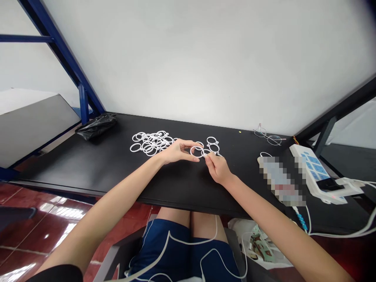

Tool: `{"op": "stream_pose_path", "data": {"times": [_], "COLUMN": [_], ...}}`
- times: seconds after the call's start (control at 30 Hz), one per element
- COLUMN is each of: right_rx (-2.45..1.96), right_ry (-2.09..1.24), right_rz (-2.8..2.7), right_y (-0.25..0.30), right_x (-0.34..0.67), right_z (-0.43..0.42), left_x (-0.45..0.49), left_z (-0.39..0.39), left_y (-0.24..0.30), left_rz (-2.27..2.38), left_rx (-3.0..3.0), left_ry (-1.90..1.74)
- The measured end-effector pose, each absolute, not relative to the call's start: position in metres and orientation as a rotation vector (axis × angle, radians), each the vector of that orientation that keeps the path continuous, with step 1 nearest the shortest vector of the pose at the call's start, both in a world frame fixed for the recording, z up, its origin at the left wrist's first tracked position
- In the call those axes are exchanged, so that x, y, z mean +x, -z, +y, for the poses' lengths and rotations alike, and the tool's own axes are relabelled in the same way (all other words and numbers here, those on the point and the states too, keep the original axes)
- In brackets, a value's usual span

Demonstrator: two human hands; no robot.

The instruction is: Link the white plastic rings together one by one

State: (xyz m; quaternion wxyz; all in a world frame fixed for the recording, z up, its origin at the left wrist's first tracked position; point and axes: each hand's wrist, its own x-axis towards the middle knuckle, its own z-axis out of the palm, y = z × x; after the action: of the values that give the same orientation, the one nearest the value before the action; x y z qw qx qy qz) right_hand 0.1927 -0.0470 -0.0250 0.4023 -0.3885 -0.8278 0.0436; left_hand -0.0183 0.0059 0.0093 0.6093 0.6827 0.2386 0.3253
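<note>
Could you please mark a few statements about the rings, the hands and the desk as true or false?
1. Both hands hold white rings over the black desk. True: the left hand and right hand meet at a ring.
2. The loose pile of rings lies to the right of the hands. False: it lies to their left.
3. A black plastic bag sits at the desk's far left corner. True.
4. A pair of glasses rests near the wall on the right. True.
5. The power strip is black. False: it is white with blue sockets.
</note>
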Motion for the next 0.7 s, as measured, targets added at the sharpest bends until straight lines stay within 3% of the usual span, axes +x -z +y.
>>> {"op": "stream_pose_path", "data": {"times": [0.7], "right_rx": [-0.969], "right_ry": [-0.119], "right_rz": [-2.153], "right_y": [0.0264], "right_x": [0.1946], "right_z": [-0.0462], "left_x": [-0.0180], "left_z": [0.0096], "left_y": [-0.0036], "left_rz": [0.525], "left_rx": [1.624], "left_ry": [-0.743]}}
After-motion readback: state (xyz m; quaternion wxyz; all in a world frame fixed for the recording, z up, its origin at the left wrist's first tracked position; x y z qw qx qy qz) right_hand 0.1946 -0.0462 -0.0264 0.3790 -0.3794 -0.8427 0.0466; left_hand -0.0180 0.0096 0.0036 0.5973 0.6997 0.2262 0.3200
